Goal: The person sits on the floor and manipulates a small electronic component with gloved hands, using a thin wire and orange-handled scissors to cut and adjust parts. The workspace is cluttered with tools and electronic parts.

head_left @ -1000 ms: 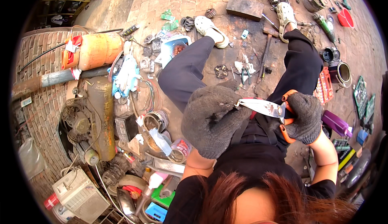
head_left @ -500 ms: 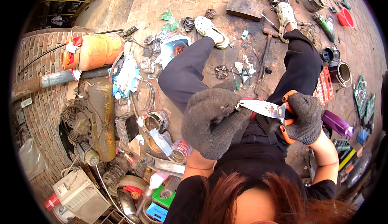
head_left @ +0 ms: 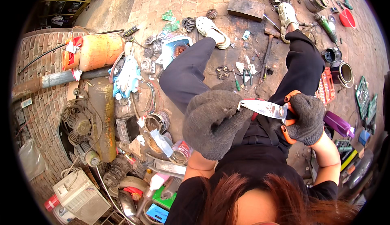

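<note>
Orange-handled scissors [head_left: 265,108] lie in my right hand [head_left: 307,119], which wears a dark grey knit glove and is closed round the handle loops. The silver blades point left, and they look nearly together. Their tips reach the fingers of my left hand [head_left: 215,121], in a matching glove and closed just left of the tips. What it grips is hidden by the glove; only a tiny light speck shows at the blade tips. A bit of red shows just below the blades, too small to name. Both hands are above my lap.
On the floor between my legs lie a hammer [head_left: 266,54], pliers [head_left: 247,75] and a green-handled screwdriver [head_left: 236,80]. To the left are an orange gas cylinder [head_left: 99,51] and open cans [head_left: 157,121]. A purple bottle [head_left: 338,123] and red tool case [head_left: 326,86] lie right.
</note>
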### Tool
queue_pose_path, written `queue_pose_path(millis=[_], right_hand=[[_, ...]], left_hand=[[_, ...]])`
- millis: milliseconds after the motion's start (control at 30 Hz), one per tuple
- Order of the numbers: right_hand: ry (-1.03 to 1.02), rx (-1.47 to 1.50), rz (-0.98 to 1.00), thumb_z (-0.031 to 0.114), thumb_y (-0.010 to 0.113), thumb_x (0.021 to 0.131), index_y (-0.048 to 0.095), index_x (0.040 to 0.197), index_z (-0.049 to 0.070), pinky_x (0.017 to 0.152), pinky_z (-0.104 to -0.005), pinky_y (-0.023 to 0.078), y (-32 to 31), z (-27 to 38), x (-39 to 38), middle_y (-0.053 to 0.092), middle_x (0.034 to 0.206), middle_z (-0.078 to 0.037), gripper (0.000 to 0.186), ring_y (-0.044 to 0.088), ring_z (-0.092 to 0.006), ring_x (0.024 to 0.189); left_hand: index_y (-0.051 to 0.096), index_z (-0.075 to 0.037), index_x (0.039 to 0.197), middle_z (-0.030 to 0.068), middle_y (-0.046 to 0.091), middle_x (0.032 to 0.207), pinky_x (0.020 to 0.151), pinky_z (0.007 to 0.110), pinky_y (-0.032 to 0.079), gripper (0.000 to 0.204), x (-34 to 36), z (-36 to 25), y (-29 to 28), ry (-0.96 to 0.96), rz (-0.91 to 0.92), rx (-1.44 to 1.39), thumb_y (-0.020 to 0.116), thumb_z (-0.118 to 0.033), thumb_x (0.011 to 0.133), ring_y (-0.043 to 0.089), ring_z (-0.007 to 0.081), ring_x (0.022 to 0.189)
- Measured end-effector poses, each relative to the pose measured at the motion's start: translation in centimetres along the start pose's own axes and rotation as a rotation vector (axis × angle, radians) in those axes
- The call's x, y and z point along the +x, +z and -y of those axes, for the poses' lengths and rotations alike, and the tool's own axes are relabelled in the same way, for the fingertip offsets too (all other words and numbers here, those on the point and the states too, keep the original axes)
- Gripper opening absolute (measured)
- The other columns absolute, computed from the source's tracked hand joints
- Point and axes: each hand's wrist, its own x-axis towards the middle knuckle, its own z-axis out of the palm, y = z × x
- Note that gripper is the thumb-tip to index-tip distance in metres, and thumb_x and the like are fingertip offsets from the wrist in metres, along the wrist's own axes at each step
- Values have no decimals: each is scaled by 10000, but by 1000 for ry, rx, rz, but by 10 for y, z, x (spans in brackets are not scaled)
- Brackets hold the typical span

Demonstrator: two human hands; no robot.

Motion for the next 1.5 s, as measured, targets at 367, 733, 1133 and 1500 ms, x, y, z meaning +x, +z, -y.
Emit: queue_pose_path(millis=[367, 733, 1133, 1500], right_hand=[[-44, -142, 15, 293, 774, 503, 571, 803, 65, 552, -384, 452, -4, -2, -1, 589, 723, -80, 428, 592, -306, 621], [-19, -69, 41, 281, 780, 508, 567, 824, 66, 553, -383, 461, -1, 3, -1, 597, 747, -82, 437, 606, -310, 653], [202, 145, 62, 234, 747, 560, 589, 909, -5, 605, -366, 480, 19, 2, -3, 583, 773, -191, 451, 593, -391, 702], [65, 125, 50, 286, 751, 524, 585, 854, -2, 630, -363, 491, 14, 0, -4, 611, 893, -180, 468, 612, -373, 708]], left_hand=[[605, -81, 879, 83, 668, 908, 844, 434, 537, 313, -5, -1, -2, 30, 13, 9, 804, -26, 645, 660, 285, 887], [546, -29, 847, 127, 637, 765, 693, 446, 547, 331, -6, 5, 1, 122, -23, 38, 753, 83, 615, 639, 261, 703], [512, -15, 938, 129, 604, 770, 762, 439, 545, 382, -7, 15, 9, 69, -115, -132, 677, 117, 620, 589, 212, 667], [555, -10, 975, 102, 593, 893, 718, 348, 519, 439, -13, 10, 15, -151, -215, -419, 704, 126, 584, 574, 187, 789]])
